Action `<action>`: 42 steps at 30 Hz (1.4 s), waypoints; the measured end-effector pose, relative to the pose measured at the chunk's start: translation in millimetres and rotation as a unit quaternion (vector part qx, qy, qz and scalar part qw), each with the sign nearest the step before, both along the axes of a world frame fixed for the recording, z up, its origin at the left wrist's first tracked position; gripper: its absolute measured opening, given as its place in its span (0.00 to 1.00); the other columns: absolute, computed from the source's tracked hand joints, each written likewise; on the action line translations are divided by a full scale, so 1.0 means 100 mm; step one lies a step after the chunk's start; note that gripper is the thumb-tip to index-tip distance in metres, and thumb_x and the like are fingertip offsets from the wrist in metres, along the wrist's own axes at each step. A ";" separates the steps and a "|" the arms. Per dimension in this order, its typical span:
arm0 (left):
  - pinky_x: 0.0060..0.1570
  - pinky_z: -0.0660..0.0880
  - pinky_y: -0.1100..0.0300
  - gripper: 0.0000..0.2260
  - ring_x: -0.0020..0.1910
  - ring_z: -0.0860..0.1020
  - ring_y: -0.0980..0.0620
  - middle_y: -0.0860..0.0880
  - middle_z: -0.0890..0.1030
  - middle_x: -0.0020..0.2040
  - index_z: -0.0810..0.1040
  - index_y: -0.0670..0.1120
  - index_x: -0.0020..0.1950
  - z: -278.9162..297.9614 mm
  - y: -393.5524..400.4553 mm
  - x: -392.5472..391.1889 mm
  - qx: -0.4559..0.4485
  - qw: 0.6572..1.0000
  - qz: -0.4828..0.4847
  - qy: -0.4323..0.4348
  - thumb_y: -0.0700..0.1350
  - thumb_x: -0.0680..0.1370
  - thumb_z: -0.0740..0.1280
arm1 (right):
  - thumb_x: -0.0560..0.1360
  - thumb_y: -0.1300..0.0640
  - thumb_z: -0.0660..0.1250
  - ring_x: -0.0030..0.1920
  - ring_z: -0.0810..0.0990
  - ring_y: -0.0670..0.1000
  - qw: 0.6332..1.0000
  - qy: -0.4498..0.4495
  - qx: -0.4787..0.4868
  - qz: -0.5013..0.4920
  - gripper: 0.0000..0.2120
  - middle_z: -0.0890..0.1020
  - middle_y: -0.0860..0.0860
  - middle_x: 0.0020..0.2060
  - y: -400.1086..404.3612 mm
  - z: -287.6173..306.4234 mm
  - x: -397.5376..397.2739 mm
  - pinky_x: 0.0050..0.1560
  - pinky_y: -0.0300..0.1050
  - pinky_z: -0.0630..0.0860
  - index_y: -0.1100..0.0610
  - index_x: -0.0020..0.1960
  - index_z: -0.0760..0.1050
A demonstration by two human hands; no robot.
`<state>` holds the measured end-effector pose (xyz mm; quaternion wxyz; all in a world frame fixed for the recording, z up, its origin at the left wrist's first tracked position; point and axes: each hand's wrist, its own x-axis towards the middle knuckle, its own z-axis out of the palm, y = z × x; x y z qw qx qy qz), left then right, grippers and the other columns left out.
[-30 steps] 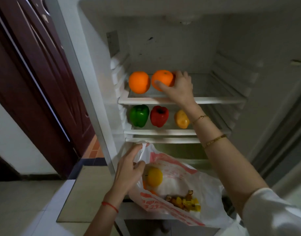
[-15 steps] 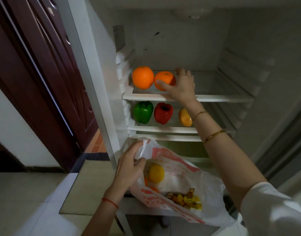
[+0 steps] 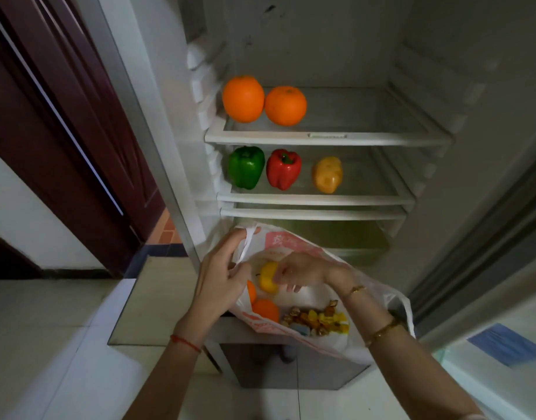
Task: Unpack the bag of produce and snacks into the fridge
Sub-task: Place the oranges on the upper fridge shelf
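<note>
Two oranges (image 3: pixel 264 101) sit touching at the left of the fridge's upper shelf (image 3: pixel 327 137). Shelf below: green pepper (image 3: pixel 246 167), red pepper (image 3: pixel 283 169), yellowish produce item (image 3: pixel 327 174), left to right, apart from each other. Plastic bag (image 3: pixel 294 241) lies open at the fridge's base, holding another orange (image 3: pixel 265 310) and a heap of wrapped snacks (image 3: pixel 318 321). Left hand (image 3: pixel 221 277) grips the bag's left rim. Right hand (image 3: pixel 300 271) inside the bag, fingers curled onto a yellow fruit (image 3: pixel 268 278); firm grip or mere touch: cannot tell
</note>
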<state>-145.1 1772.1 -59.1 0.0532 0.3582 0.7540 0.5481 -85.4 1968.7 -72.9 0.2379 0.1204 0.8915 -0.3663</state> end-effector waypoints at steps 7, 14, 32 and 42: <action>0.36 0.75 0.63 0.27 0.52 0.79 0.60 0.68 0.76 0.62 0.72 0.64 0.65 -0.07 -0.07 0.04 0.006 1.000 0.023 0.016 0.38 0.72 0.63 | 0.69 0.29 0.64 0.63 0.73 0.53 0.992 -0.030 0.032 -0.117 0.32 0.72 0.46 0.64 -0.24 -1.15 0.00 0.65 0.51 0.70 0.41 0.69 0.64; 0.34 0.72 0.68 0.24 0.41 0.78 0.62 0.54 0.78 0.63 0.74 0.54 0.66 -0.14 -0.10 0.02 -0.010 0.999 0.022 0.021 0.36 0.72 0.64 | 0.59 0.37 0.73 0.64 0.74 0.56 0.990 -0.013 0.024 -0.141 0.45 0.72 0.54 0.66 -0.44 -1.50 -0.02 0.64 0.51 0.74 0.52 0.71 0.65; 0.46 0.77 0.61 0.30 0.56 0.80 0.52 0.63 0.76 0.64 0.70 0.68 0.66 0.03 0.10 -0.07 -0.012 1.000 -0.003 0.007 0.35 0.75 0.64 | 0.70 0.53 0.76 0.59 0.77 0.47 0.945 0.203 -0.165 -0.198 0.24 0.78 0.43 0.58 0.04 -0.18 0.28 0.62 0.50 0.77 0.39 0.62 0.72; 0.49 0.77 0.66 0.26 0.44 0.78 0.52 0.56 0.77 0.66 0.72 0.54 0.71 0.02 0.34 -0.21 -0.031 0.999 0.022 -0.011 0.34 0.76 0.65 | 0.72 0.58 0.75 0.59 0.77 0.48 0.875 0.397 -0.173 -0.219 0.29 0.72 0.44 0.62 0.19 0.73 0.31 0.53 0.41 0.80 0.46 0.68 0.67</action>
